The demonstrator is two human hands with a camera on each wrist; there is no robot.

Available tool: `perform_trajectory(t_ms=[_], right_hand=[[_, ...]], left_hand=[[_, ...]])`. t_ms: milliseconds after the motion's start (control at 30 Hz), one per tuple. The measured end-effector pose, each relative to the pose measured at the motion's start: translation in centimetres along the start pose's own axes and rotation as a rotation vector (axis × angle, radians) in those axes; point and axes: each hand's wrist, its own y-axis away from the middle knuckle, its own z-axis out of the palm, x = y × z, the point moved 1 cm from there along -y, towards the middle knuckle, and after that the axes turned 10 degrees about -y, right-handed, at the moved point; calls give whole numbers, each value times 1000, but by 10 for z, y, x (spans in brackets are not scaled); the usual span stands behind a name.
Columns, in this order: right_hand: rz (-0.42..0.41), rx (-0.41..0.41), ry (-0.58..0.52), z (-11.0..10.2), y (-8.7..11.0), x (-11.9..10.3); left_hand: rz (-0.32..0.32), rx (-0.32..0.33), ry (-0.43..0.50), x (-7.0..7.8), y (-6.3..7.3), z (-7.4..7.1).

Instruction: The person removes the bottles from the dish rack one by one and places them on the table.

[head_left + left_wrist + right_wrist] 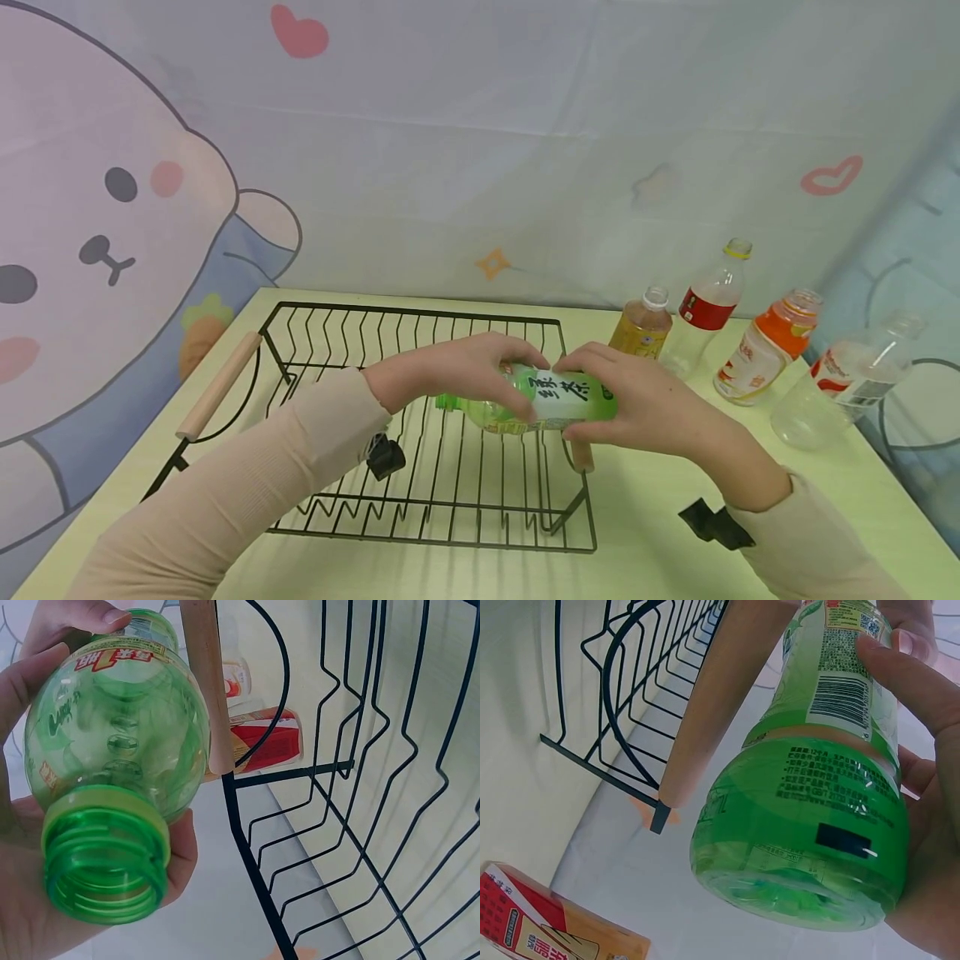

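Both hands hold a green plastic tea bottle (566,398) sideways above the right part of a black wire dish rack (450,500). Its uncapped neck (105,859) points left. My left hand (483,375) grips the bottle near the shoulder, thumb on the near side. Around the base end, my right hand (637,404) curls its fingers and thumb. In the right wrist view the green bottle base (802,847) faces the camera, beside the rack's wooden handle (720,705).
Right of the rack stand several uncapped bottles: a yellow-labelled one (641,327), a red-labelled one (708,308), an orange-topped one (757,354) and a clear one (832,396). Another wooden handle (220,386) is on the rack's left side. A printed cloth (450,167) hangs behind the table.
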Motion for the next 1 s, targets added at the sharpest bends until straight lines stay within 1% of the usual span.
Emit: perform_trajectory(t_ms=[200, 467, 567, 700, 833, 1000], right_hand=[[-11, 12, -1, -1, 1, 0], [-22, 34, -5, -3, 3, 1], [-11, 40, -6, -4, 4, 1], [8, 49, -13, -5, 6, 2], [3, 77, -33, -8, 9, 6], [13, 104, -65, -13, 14, 11]], left_hand=[[13, -2, -43, 0, -1, -1], [15, 20, -82, 1, -1, -4], [10, 30, -108, 1, -1, -6], [2, 40, -101, 0, 1, -9], [1, 58, -71, -1, 5, -12], [-4, 86, -70, -2, 8, -15]])
